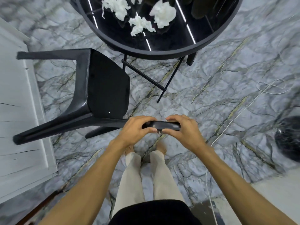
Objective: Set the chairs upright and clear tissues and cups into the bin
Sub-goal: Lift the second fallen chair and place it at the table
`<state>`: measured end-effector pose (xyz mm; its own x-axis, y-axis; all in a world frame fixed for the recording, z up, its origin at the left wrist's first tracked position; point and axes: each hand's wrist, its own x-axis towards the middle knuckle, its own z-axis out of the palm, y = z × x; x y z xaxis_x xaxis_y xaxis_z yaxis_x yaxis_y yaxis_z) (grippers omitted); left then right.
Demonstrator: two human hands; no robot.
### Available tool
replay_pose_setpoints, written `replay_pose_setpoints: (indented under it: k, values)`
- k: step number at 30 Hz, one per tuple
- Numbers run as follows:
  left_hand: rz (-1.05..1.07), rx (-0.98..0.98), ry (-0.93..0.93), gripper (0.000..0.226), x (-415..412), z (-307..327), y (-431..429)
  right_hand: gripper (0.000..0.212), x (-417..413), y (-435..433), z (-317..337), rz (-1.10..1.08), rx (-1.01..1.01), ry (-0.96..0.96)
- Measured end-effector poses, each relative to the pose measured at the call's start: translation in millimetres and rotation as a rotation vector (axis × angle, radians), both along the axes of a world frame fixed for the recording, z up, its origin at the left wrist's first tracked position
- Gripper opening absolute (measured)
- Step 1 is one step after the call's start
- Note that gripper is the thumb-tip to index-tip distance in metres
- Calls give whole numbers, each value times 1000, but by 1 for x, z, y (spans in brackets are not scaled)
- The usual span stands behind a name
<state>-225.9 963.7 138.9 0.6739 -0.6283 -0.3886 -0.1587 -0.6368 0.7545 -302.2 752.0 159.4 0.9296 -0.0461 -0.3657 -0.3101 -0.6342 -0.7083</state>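
A black plastic chair [103,83] lies tipped on the marble floor, its legs pointing left and its seat facing right. Its backrest top rail runs toward me. My left hand [138,129] and my right hand [181,129] both grip that rail, side by side. Beyond the chair stands a round black table [162,52] with several crumpled white tissues [164,13] on its glossy top. At the right edge sits a dark round bin [289,137], blurred.
A white door or cabinet [19,111] lines the left side, close to the chair legs. A white cable [243,109] loops across the floor at the right. My legs and feet [146,153] stand just behind the chair's backrest.
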Motion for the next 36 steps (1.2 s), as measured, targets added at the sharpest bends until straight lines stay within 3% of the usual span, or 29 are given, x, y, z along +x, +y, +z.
replay_pose_setpoints:
  k: [4,13,26,36]
  values:
    - [59,-14,49,35,5,30,34,34,-6,24,32,-37,113,-28]
    - [22,-34,38,29,23,86,116,30,-14,87,75,-72,355,-108]
    - [14,-67,27,28,37,115,200,28,-39,161,97,-185,281,-195]
    - [-73,-146,108,38,40,174,177,39,-14,174,128,-144,184,-234]
